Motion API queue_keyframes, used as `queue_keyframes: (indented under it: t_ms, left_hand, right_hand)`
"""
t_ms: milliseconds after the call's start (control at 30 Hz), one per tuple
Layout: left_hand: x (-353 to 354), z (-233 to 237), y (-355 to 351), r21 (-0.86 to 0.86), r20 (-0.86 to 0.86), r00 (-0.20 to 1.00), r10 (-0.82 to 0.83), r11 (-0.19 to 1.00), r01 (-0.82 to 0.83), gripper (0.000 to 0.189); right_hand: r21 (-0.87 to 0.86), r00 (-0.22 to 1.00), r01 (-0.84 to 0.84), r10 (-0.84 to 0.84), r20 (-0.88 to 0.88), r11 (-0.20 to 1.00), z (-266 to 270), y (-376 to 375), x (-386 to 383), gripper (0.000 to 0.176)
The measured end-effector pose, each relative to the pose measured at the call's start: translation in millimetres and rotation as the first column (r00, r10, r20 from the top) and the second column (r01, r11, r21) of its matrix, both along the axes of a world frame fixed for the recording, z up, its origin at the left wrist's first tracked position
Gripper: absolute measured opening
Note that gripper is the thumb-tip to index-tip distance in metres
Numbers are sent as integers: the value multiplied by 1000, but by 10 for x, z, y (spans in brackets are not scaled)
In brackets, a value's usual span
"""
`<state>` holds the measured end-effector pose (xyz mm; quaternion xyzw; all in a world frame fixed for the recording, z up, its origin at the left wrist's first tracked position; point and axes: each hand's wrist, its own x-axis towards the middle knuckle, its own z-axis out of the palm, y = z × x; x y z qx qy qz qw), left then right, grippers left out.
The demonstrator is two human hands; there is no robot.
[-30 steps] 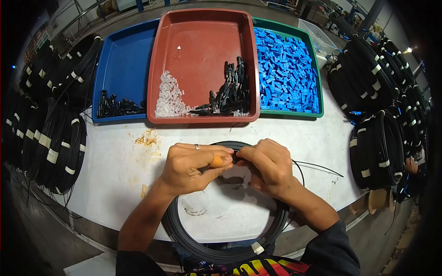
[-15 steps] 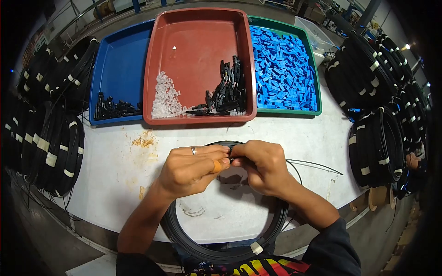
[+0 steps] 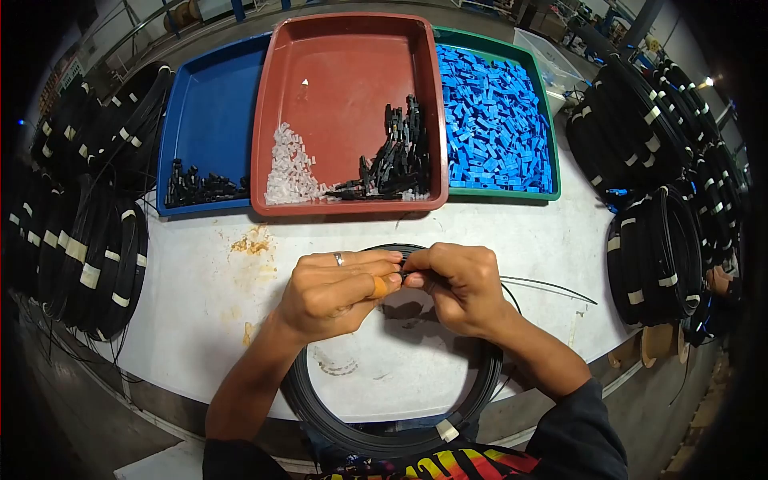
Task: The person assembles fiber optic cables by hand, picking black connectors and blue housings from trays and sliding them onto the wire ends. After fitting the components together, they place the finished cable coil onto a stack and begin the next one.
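My left hand (image 3: 336, 294) and my right hand (image 3: 462, 286) meet fingertip to fingertip over the far side of a coil of black cable (image 3: 298, 392). Both are closed in a pinch around a small black part (image 3: 402, 277), mostly hidden by the fingers, so its exact kind does not show. The left hand wears a ring (image 3: 338, 259) and an orange wrap (image 3: 379, 288) on one finger. From beside the right hand, a thin loose cable end (image 3: 552, 287) stretches right across the white table. White tape (image 3: 447, 432) binds the coil's near side.
A red tray (image 3: 344, 80) holds clear small pieces (image 3: 290, 172) and black parts (image 3: 400, 156). Behind it are a blue tray (image 3: 212, 104) with black parts and a green tray (image 3: 552, 172) of blue clips (image 3: 496, 120). Taped cable coils (image 3: 88, 256) flank the white table (image 3: 200, 320).
The right thumb and fingers have shifted slightly at the pinch. Otherwise the hands and coil stay nearly in place; the whole view has moved a little.
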<state>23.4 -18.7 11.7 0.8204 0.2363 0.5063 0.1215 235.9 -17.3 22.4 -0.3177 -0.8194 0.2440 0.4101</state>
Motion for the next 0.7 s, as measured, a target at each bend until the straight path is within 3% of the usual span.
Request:
queue_keyframes:
  t_ms: [133, 200, 233, 300, 367, 433, 467, 600, 667, 700]
  left_hand:
    - [-21, 29, -12, -16, 21, 999, 29, 999, -29, 13]
    - [-26, 42, -52, -75, 38, 999, 38, 997, -35, 13]
    - [-25, 44, -65, -133, 49, 998, 39, 991, -32, 13]
    - [2, 19, -48, -85, 43, 999, 33, 996, -29, 13]
    - [1, 2, -41, -40, 35, 999, 25, 999, -23, 12]
    - [-16, 0, -22, 169, -80, 996, 47, 985, -33, 15]
    - [-23, -11, -18, 155, -88, 995, 41, 988, -27, 16]
    - [-43, 5, -24, 1, -5, 999, 38, 999, -38, 12]
    - [-39, 10, -43, -153, 49, 999, 13, 988, -6, 12]
    - [-28, 1, -35, -153, 49, 999, 10, 988, -2, 12]
  right_hand:
    - [58, 996, -6, 11, -90, 998, -11, 19, -23, 19]
    - [283, 999, 29, -34, 12, 959, 32, 7, 10, 19]
    - [283, 999, 27, -32, 14, 959, 25, 11, 17, 19]
    - [501, 997, 5, -43, 64, 865, -1, 25, 25, 20]
    - [421, 991, 8, -64, 119, 907, 17, -6, 22, 19]
    - [8, 1000, 11, -11, 4, 1000, -30, 15, -9, 18]
    - [-45, 1000, 8, -8, -2, 999, -34, 21, -6, 17]
    - [17, 997, 4, -3, -77, 1000, 22, 10, -16, 19]
    - [275, 1000, 4, -7, 12, 961, 25, 22, 23, 22]
    - [275, 1000, 7, -10, 12, 962, 29, 12, 32, 22]
